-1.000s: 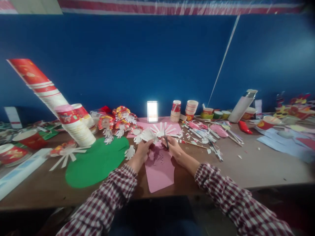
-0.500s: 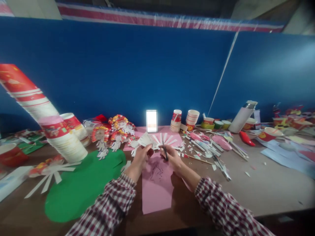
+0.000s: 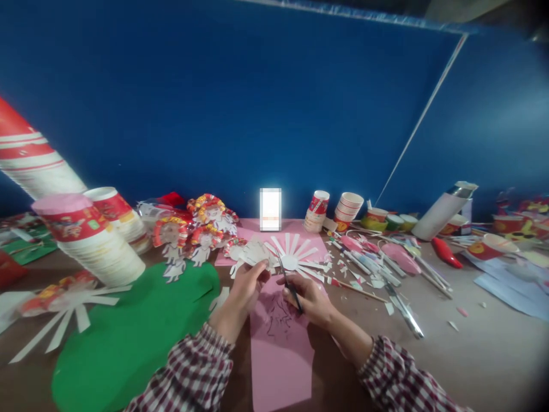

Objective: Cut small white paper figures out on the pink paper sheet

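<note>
My left hand (image 3: 243, 292) is closed, thumb against fingers, on a pale paper cutout (image 3: 254, 252). The cutout's lower edge is hidden by the fingers. My right hand (image 3: 312, 298) grips a pair of scissors (image 3: 293, 293) with dark handles; the narrow blades point up and left beside the cutout. Below both hands lies a pink sheet (image 3: 281, 366) bearing dark drawn lines. Just beyond the scissors, a white paper piece cut into rays (image 3: 290, 262) rests on another pink sheet (image 3: 249, 228).
A green sheet (image 3: 132, 337) lies at left, near stacked paper cups (image 3: 94, 246) and several paper figures with red-yellow manes (image 3: 170, 234). A bright blurred screen (image 3: 270, 209) stands at the back. Rightward are cup stacks (image 3: 348, 212), pens, scraps and a leaning bottle (image 3: 446, 212).
The view has tilted down and turned slightly left. Both hands stay close together, still holding the cutout and scissors; the scissors now slant more to the upper left.
</note>
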`<state>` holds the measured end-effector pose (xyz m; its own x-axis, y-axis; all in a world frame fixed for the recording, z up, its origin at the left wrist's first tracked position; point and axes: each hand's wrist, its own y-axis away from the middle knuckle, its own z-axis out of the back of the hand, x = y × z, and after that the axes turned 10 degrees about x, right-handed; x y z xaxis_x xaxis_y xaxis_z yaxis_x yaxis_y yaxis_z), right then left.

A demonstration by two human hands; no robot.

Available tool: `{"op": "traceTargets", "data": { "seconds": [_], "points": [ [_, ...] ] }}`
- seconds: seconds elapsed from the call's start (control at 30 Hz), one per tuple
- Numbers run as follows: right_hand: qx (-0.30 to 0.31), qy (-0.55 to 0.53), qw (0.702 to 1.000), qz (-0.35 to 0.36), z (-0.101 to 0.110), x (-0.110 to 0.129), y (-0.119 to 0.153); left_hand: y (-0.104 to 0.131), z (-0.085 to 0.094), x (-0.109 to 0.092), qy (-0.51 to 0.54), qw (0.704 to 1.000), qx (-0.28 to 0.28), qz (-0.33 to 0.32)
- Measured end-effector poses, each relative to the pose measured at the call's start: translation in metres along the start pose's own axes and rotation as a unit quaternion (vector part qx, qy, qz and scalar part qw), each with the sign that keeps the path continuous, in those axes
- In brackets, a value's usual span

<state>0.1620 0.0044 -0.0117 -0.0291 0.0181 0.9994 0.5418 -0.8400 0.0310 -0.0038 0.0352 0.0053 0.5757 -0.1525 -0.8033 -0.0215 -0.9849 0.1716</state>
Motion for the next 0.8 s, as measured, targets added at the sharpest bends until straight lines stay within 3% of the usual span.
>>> {"op": "traceTargets", "data": {
  "seconds": [0.33,0.8],
  "points": [
    [0.045,0.024,0.999,-0.004,0.004,0.003,0.005,0.006,-0.001,0.001,-0.048,0.998,0.009,0.025],
    [0.053,0.037,0.998,-0.009,0.004,0.001,0.004,0.012,-0.004,0.001,-0.061,0.997,0.04,0.018]
  ]
}}
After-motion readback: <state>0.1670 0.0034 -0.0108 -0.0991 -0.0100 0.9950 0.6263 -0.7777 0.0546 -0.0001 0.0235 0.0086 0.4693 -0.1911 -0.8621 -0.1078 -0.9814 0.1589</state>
